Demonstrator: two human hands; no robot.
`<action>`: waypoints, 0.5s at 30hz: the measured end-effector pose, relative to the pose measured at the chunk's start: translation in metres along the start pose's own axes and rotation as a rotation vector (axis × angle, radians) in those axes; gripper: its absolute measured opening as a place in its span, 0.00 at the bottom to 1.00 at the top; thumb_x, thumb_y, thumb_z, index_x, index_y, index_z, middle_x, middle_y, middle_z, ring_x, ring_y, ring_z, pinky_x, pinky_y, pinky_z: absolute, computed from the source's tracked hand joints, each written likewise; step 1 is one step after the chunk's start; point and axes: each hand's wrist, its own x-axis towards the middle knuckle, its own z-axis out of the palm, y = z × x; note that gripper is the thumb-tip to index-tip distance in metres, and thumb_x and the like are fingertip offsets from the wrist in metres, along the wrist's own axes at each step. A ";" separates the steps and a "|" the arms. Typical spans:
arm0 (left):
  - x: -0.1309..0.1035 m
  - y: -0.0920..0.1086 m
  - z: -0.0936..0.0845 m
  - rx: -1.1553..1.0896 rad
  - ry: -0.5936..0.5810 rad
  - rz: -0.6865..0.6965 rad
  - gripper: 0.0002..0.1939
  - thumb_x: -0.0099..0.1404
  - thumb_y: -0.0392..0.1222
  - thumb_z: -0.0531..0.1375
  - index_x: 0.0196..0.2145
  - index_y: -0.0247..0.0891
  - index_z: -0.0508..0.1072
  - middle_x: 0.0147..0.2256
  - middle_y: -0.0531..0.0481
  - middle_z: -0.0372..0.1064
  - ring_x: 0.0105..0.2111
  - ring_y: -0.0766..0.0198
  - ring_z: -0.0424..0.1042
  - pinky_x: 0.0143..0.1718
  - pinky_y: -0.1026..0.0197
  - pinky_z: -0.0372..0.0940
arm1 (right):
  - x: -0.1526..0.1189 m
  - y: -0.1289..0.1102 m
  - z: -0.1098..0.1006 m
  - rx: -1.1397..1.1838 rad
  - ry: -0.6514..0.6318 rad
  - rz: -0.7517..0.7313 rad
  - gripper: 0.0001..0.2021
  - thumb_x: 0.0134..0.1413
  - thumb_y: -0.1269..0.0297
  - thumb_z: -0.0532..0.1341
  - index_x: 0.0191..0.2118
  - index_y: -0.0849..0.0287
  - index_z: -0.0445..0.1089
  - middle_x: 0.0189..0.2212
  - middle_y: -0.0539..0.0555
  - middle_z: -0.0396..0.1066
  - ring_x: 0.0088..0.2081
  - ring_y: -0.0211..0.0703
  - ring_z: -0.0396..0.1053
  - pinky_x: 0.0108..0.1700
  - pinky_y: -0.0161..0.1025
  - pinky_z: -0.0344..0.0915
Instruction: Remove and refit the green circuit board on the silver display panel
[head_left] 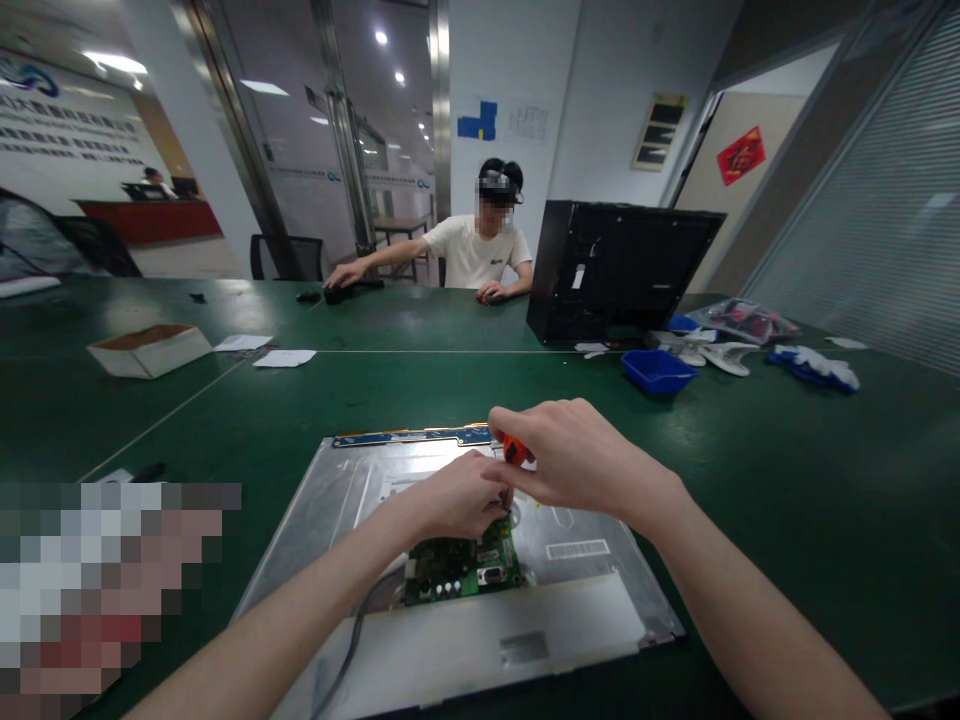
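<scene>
A metal display panel lies back side up on the green table in front of me. On its middle sits a green circuit board, partly covered by my left hand. The fingers of that hand are bent together at the board's upper right edge; what they pinch, if anything, is hidden. Above them my right hand is closed round the orange-red handle of a screwdriver, whose shaft is mostly hidden. A blue strip board runs along the panel's far edge. A grey cable trails from the circuit board toward me.
A large black monitor casing stands at the back right. Near it are a blue tray, white plastic parts and gloves. An open box and papers lie left. Another person sits across the table.
</scene>
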 end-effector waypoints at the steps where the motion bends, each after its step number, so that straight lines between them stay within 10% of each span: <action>1: 0.000 0.000 -0.001 0.000 -0.016 -0.003 0.05 0.61 0.37 0.58 0.34 0.37 0.73 0.36 0.45 0.73 0.37 0.54 0.71 0.39 0.57 0.63 | 0.001 0.000 0.000 -0.009 -0.002 0.011 0.13 0.59 0.51 0.54 0.38 0.55 0.63 0.27 0.51 0.73 0.28 0.41 0.68 0.26 0.37 0.42; 7: 0.001 0.000 0.000 -0.041 0.006 -0.014 0.05 0.59 0.37 0.60 0.35 0.37 0.73 0.36 0.45 0.73 0.38 0.53 0.70 0.39 0.56 0.63 | -0.002 0.001 -0.003 0.052 -0.011 -0.057 0.05 0.57 0.64 0.55 0.39 0.56 0.61 0.31 0.50 0.73 0.29 0.39 0.68 0.27 0.37 0.46; 15: 0.001 0.001 0.000 -0.046 -0.038 -0.040 0.04 0.59 0.35 0.59 0.33 0.37 0.74 0.33 0.47 0.73 0.34 0.57 0.70 0.37 0.58 0.63 | 0.000 0.006 0.003 -0.018 0.003 -0.006 0.08 0.60 0.56 0.54 0.38 0.54 0.63 0.29 0.50 0.74 0.29 0.42 0.69 0.26 0.37 0.43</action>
